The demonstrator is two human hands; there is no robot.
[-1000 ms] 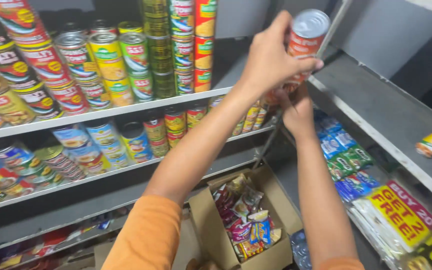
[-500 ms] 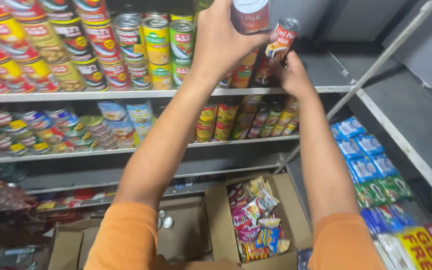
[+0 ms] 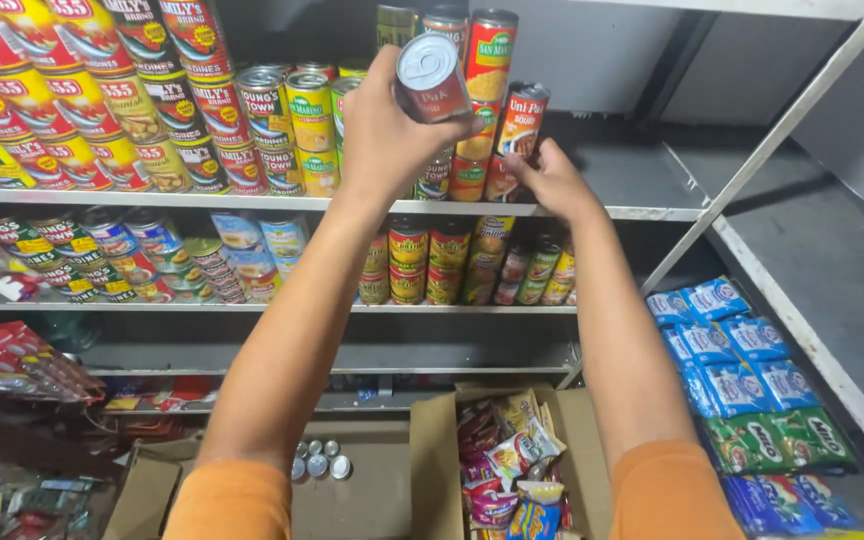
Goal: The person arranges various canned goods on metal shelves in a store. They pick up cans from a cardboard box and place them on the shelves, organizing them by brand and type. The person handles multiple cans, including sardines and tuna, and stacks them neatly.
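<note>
Left hand (image 3: 387, 125): wrapped around a red can (image 3: 432, 78), upper middle of frame, lid tilted toward camera.
Right hand (image 3: 550, 182): fingers closed on another can (image 3: 520, 122), upright at the shelf (image 3: 652, 212) edge, just right of the first.

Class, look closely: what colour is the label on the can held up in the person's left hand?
Red, under a silver lid: the can in the left hand, head view.

The top shelf (image 3: 652, 212) bears stacked cans (image 3: 252, 120); the shelf below (image 3: 252, 308) carries more tins (image 3: 432, 262).
</note>
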